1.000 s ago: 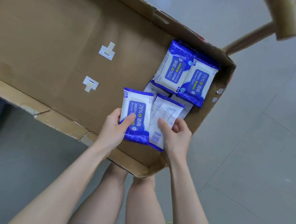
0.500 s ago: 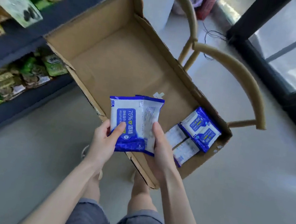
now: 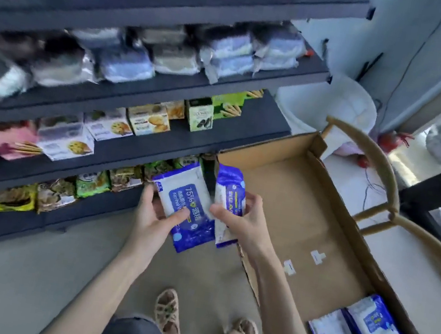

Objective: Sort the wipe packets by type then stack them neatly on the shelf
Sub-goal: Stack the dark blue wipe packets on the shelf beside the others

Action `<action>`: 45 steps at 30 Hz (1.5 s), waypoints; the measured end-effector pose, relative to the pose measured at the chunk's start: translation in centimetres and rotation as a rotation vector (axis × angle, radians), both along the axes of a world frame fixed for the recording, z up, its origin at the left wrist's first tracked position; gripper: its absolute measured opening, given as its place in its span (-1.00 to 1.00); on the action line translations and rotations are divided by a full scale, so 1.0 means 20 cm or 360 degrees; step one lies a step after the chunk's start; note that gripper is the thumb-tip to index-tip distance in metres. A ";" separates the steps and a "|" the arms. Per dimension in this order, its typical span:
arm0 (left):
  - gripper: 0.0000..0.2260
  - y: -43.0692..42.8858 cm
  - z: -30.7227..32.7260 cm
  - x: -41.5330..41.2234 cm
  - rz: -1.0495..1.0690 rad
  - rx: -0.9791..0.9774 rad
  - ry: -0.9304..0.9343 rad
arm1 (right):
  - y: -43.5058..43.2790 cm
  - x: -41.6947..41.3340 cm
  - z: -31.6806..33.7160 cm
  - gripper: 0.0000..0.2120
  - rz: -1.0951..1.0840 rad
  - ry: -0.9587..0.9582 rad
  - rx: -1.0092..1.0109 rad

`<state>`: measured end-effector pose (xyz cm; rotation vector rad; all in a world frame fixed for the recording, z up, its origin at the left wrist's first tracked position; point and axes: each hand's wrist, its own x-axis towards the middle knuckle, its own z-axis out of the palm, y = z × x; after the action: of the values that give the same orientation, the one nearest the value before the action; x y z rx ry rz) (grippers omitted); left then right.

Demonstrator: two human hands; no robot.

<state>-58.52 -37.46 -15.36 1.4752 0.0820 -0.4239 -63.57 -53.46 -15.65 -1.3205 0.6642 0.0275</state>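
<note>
- just one view here, a wide-angle head cam, looking forward and steeply down past both forearms
- shelf (image 3: 118,147) runs along the left, cardboard box (image 3: 330,213) to the right
- sandalled feet (image 3: 170,314) at the bottom, hands close up

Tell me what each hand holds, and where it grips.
The left hand grips one wipe packet at its lower left side; the right hand grips another packet around its middle.

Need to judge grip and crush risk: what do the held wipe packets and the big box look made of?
Wipe packets: apparently soft plastic film, glossy, shown by sheen and crinkled sealed ends. Box: brown corrugated cardboard, matte, with creased flaps and raw edges.
</note>
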 end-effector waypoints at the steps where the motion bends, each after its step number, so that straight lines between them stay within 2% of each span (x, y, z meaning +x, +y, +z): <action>1: -0.65 0.06 0.03 0.07 0.0038 -0.0012 -0.0006 | 0.04 0.08 0.02 -0.27 0.0045 -0.0033 -0.0024; 2: -0.69 0.10 0.05 0.13 0.0081 -0.0020 -0.0007 | 0.08 0.16 0.05 -0.31 0.0091 -0.0051 -0.0042; 6: -0.89 0.24 0.17 0.41 0.0269 -0.0031 -0.0057 | 0.15 0.47 0.18 -0.70 0.0173 -0.0154 -0.0062; 11: -0.88 0.32 0.38 0.79 0.0360 0.0044 -0.0272 | 0.15 0.87 0.39 -0.93 0.0096 -0.0391 -0.0072; 18: -0.61 0.37 0.68 1.37 0.0375 0.0224 -0.0674 | 0.13 1.50 0.65 -0.86 0.0094 -0.0749 -0.0207; 21: -0.68 0.38 0.78 1.62 0.0347 0.0146 -0.0694 | 0.14 1.75 0.75 -0.71 0.0089 -0.0868 -0.0124; 25: -0.82 0.41 0.87 1.91 0.0360 0.0335 -0.0806 | 0.15 2.04 0.83 -0.56 0.0156 -0.0960 -0.0044; 31: -0.79 0.50 0.99 2.25 0.0223 0.0799 -0.0940 | 0.20 2.40 0.86 -0.80 0.0174 -0.0958 -0.0063; 36: -0.76 0.59 1.05 2.51 0.0052 0.1198 -0.0980 | 0.26 2.61 0.85 -0.83 0.0161 -0.0932 -0.0186; 41: -0.77 0.63 1.09 2.74 -0.0181 0.1374 -0.0890 | 0.34 2.75 0.84 -0.69 0.0188 -0.0864 -0.0122; 45: -0.79 0.64 1.09 2.88 -0.0383 0.1352 -0.0767 | 0.35 2.81 0.80 -0.82 0.0188 -0.0736 -0.0199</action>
<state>-0.97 -24.71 6.46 2.4037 -0.3442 -0.2120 -7.31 -46.37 0.31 -1.4210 0.1969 -0.2209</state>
